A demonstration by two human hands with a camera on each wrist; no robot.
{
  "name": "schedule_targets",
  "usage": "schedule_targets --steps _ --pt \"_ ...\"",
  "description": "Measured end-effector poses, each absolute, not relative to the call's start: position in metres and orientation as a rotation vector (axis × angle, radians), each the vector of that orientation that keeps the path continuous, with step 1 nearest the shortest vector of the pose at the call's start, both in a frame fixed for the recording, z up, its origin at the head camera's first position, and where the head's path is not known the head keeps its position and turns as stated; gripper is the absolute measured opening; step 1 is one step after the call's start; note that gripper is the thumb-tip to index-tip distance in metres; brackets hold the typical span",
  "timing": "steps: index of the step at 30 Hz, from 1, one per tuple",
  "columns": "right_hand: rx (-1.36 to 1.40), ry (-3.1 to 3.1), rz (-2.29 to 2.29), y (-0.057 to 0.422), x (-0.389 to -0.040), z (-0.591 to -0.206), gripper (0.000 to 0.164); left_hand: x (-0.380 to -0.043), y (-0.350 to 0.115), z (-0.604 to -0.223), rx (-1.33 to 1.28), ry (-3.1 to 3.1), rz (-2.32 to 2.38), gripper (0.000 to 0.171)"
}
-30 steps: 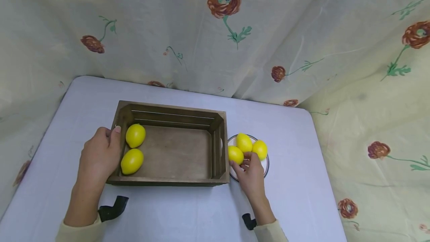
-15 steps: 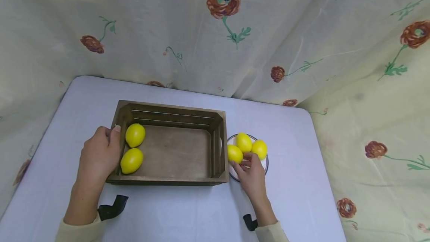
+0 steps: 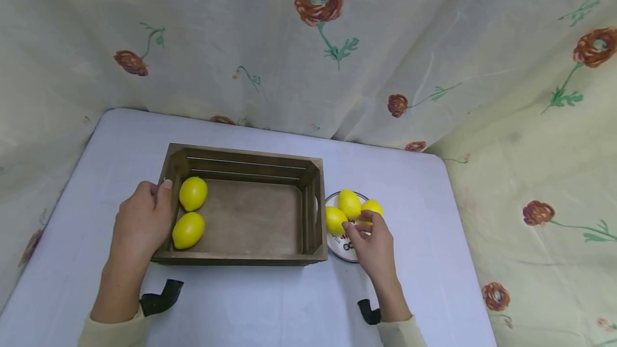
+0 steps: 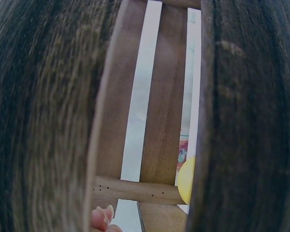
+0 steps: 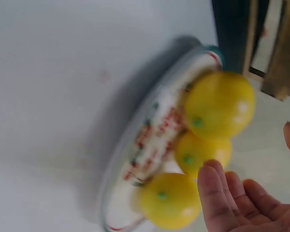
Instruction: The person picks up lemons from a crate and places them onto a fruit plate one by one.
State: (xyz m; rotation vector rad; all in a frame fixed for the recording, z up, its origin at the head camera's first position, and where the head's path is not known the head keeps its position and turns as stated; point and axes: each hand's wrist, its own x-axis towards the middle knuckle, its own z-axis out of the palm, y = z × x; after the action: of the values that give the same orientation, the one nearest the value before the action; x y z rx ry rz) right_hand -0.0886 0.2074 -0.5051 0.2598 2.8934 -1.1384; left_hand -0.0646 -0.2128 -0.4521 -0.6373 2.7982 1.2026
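My left hand [image 3: 144, 224] grips the left end of a brown wooden slatted crate [image 3: 253, 218]. Its fingertips [image 4: 101, 216] show through the end of the crate in the left wrist view. Inside, against that end, lie two yellow lemons, a rear lemon [image 3: 193, 194] and a front lemon [image 3: 188, 230]. A round white plate [image 3: 344, 253] with red print and a dark rim holds three more: a left lemon [image 3: 336, 220], a back lemon [image 3: 349, 204] and a right lemon [image 3: 372, 205]. Over the plate hovers my right hand [image 3: 377, 245], fingers spread and empty, partly covering the right lemon.
The plate stands close against the crate's right end, on a white-covered table [image 3: 414, 261]. A pale flowered curtain [image 3: 270, 42] hangs behind and along the sides. Black curved pieces, a left one [image 3: 163, 299] and a right one [image 3: 369, 312], stick out from the wrists.
My right hand has moved right, away from the plate's left lemon toward the right lemon, uncovering the plate's print. My left hand keeps its grip on the crate.
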Motion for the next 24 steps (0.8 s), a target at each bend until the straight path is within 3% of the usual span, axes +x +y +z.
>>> schedule_targets --steps 13,24 --pt "-0.317 2.844 -1.293 0.195 -0.111 -0.436 0.060 -0.065 -0.213 -0.455 -0.627 2.811 1.220 0.065" --pt "-1.021 2.564 -0.812 0.135 -0.143 -0.365 0.066 -0.064 -0.213 -0.457 -0.643 2.811 1.224 0.064"
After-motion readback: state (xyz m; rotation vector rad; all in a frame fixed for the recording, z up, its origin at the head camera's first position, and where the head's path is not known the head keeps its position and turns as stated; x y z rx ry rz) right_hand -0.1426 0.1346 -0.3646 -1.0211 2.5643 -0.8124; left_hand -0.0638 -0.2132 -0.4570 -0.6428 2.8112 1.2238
